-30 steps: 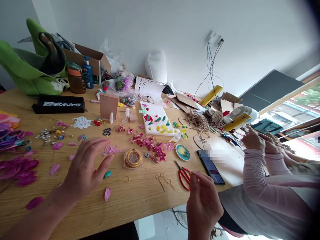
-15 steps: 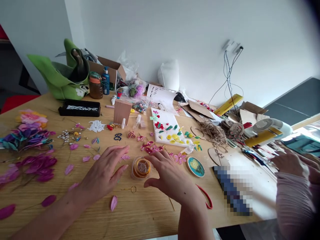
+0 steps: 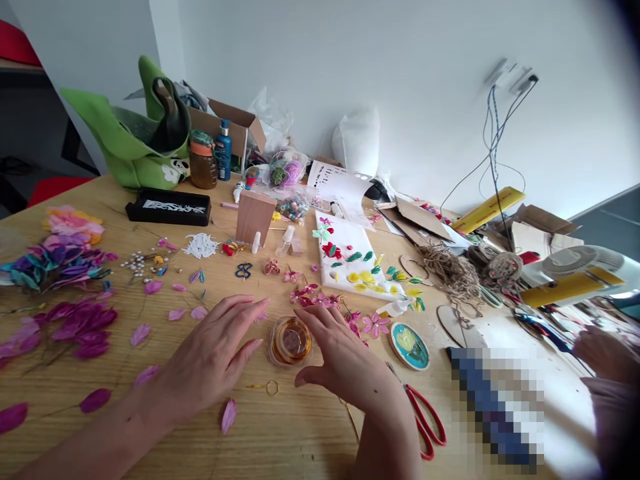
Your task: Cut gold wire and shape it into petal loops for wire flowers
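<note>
My left hand (image 3: 213, 347) hovers over the table with its fingers stretched out and holds nothing. To its right, my right hand (image 3: 345, 357) is likewise open, its fingertips near the rim of a small round clear container of amber-gold coils (image 3: 291, 340). In front of the container lies a gold wire ring with a straight stem (image 3: 272, 387). A pink petal (image 3: 229, 417) rests nearer me. Red-handled scissors (image 3: 425, 420) lie beside my right forearm, which partly hides a thin gold wire (image 3: 350, 413).
Purple petals (image 3: 83, 330) spread on the left. A white foam board (image 3: 345, 257) with colourful petals stands behind, with a round turquoise painted piece (image 3: 410, 347) nearer. A green bag (image 3: 130, 147) and a wooden block (image 3: 254, 219) are farther back. A co-worker's hand (image 3: 607, 353) is at right.
The view has shifted, so most of the table appears moved slightly. More of the red-handled scissors shows. Both my hands stay open around the container. The co-worker's arm shows less at the right.
</note>
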